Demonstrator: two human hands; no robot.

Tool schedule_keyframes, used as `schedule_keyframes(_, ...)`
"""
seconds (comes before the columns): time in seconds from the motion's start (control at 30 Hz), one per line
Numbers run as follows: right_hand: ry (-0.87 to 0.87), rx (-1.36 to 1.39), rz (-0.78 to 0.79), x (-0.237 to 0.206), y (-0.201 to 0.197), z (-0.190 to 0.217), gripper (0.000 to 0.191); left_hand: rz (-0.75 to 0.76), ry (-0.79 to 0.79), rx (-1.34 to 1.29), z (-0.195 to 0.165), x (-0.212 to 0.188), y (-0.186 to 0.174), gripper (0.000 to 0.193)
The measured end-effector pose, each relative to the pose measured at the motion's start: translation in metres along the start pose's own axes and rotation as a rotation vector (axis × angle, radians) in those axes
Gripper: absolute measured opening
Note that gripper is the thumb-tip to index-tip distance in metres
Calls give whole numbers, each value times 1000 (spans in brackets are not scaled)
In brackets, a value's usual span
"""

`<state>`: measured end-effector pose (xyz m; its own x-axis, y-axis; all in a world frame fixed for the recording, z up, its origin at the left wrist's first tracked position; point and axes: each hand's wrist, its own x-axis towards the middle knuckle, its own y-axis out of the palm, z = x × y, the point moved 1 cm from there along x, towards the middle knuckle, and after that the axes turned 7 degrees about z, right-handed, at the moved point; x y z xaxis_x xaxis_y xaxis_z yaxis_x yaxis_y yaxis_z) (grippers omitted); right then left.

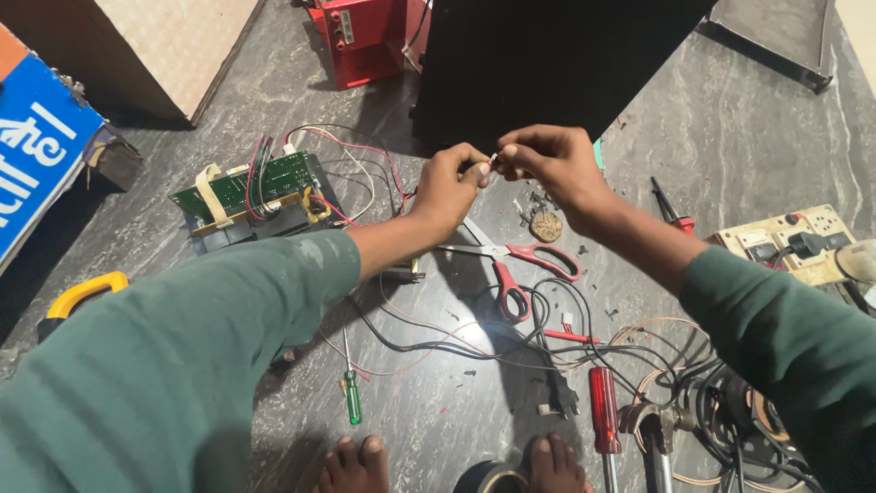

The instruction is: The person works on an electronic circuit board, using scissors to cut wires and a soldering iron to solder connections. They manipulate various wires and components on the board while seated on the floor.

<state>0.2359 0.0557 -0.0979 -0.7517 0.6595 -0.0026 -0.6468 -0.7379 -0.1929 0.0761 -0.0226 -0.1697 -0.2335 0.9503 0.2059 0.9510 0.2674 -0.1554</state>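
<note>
both hands pinch a small wire end between them, above the floor.

the left hand [449, 185] and right hand [547, 162] meet fingertip to fingertip, each grip closed on the wire end [494, 160], which is too small to make out further. it is held in front of a black panel [547, 64]. just below the hands lie red-handled scissors [520, 265] on the grey floor [730, 137]. a green circuit board [260, 187] with coloured wires sits to the left, a tangle of black cables [584, 338] nearer. a green screwdriver [352, 402] and a red screwdriver [603, 406] lie near the bare feet [356, 464]. a socket board [794, 242] is at right.
</note>
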Motion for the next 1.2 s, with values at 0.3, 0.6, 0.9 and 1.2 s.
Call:
schedule_keyframes(0.3, 173, 7, 74, 3, 7, 6, 12, -54, -39, 64, -11, -3, 2, 11)
schedule_keyframes(0.6, 84, -27, 88, 3, 6, -1, 17, -37, -46, 42, -12, -3, 7, 12)
schedule_keyframes(0.9, 109, -201, 130, 8, 3, -9, 14, -2, -72, 57, -3, -2, 11, 16)
schedule_keyframes(1.2, 75, -102, 224, 3, -2, -2, 16, 254, -87, -347, 24, 6, 5, 17)
